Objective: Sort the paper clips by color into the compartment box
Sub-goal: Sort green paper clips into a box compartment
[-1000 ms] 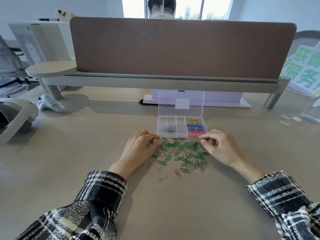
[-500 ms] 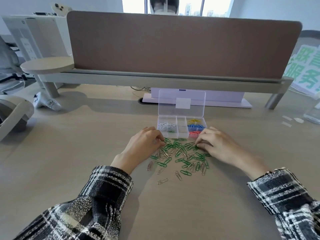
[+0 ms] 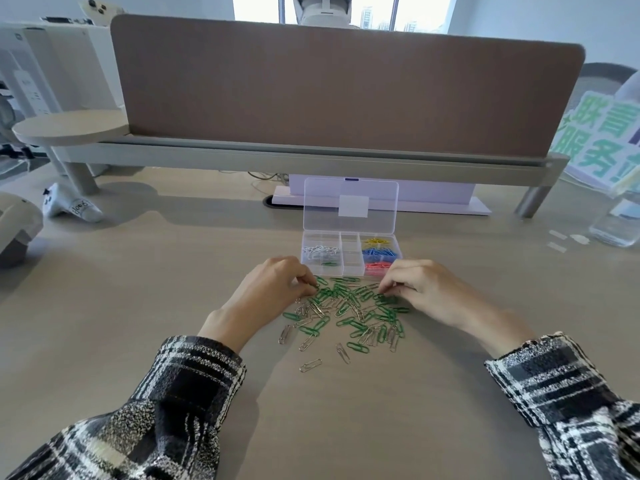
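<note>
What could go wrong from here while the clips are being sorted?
1. The mixed pile of green and silver wire paper clips lies overlapping, so the left hand or right hand might lift two colours together.
2. Both hands work close to the clear plastic compartment box; a knuckle could push it.

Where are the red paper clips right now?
Head view: red paper clips lie in the compartment box's near-right cell, between the blue clips and the right hand.
</note>
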`<state>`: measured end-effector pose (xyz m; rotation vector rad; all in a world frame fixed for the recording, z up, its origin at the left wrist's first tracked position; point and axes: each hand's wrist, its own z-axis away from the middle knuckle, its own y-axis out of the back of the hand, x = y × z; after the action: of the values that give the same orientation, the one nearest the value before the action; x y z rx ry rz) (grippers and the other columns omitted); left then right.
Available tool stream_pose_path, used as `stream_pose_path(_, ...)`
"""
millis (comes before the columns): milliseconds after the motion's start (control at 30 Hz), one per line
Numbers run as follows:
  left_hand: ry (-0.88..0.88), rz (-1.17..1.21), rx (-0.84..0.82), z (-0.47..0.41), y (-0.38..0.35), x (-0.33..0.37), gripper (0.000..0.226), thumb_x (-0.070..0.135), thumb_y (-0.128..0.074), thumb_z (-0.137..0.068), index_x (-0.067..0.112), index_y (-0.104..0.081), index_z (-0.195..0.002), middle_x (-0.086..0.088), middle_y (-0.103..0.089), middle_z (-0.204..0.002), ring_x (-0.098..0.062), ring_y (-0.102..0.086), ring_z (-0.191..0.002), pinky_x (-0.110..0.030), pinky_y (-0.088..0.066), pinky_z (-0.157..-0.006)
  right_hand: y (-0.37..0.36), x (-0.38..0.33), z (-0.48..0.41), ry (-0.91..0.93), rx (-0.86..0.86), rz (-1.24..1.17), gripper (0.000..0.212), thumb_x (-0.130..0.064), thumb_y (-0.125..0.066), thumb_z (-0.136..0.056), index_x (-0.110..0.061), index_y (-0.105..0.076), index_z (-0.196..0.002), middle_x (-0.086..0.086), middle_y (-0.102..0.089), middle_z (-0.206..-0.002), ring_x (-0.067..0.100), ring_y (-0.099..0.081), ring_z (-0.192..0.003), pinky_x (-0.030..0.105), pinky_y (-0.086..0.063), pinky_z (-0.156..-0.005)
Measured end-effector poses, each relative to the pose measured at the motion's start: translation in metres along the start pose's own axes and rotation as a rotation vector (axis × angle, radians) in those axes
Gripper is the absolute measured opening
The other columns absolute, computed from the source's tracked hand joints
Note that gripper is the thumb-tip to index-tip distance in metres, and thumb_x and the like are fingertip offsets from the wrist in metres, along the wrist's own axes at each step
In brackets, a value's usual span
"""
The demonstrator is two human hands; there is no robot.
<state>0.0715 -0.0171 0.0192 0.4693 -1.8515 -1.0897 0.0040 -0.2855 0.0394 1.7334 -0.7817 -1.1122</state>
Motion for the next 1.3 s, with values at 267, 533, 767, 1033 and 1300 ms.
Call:
stream_pose_path(267,-0.197,-0.244,0.03,0.003,0.002,0.006,0.016,0.028,-0.059,-0.094,0.02,-0.072,-0.101,0.01,-0.063,-0.1,-0.01,-0.05,-0.099,-0.034,-0.049,-0.078,0.011,0.004,0.001,-0.059,-0.035,0.001,0.023,-0.004,-0.066,-0.088,-0.022,-0.075,-0.099,-0.012,-0.066,-0.097,0.009,-0.06,-0.092,0.031,-0.049,-0.085)
stream_pose_path(533,-0.42,-0.403,0.117,0.005,-0.001,0.001,0.015,0.019,-0.057,-0.094,0.011,-0.068,-0.088,0.003,-0.062,-0.086,-0.017,-0.057,-0.084,-0.036,-0.054,-0.055,0.011,0.006,0.003,-0.103,-0.092,0.114,0.014,-0.02,-0.069,-0.088,-0.025,-0.072,-0.101,-0.017,-0.059,-0.094,0.005,-0.056,-0.092,0.026,-0.045,-0.084)
stream_pose_path(767,-0.307,-0.246,0.152,0.005,-0.002,-0.001,0.014,0.022,-0.052,-0.098,0.014,-0.061,-0.092,0.008,-0.06,-0.094,-0.01,-0.05,-0.09,-0.031,-0.051,-0.065,0.009,0.008,0.003,-0.108,-0.108,0.103,0.008,-0.021,-0.066,-0.091,-0.027,-0.068,-0.095,-0.02,-0.055,-0.09,0.0,-0.051,-0.09,0.02,-0.041,-0.082)
stream_pose_path(1033,-0.297,-0.199,0.127,0.004,-0.017,0.009,0.016,0.024,-0.051,-0.098,0.015,-0.064,-0.1,0.01,-0.063,-0.101,-0.009,-0.052,-0.098,-0.031,-0.052,-0.066,0.009,-0.001,0.001,-0.034,-0.076,0.055,0.025,-0.002,-0.061,-0.09,-0.023,-0.07,-0.101,-0.022,-0.057,-0.092,-0.003,-0.05,-0.091,0.007,-0.038,-0.08)
stream_pose_path(1300,-0.204,-0.142,0.035,0.002,-0.012,0.01,0.018,0.032,-0.058,-0.095,0.025,-0.072,-0.104,0.016,-0.06,-0.101,-0.004,-0.049,-0.1,-0.03,-0.05,-0.078,0.003,0.004,0.0,0.034,-0.058,0.072,0.019,-0.017,-0.073,-0.084,-0.028,-0.076,-0.099,-0.022,-0.06,-0.089,0.005,-0.051,-0.093,0.025,-0.044,-0.081)
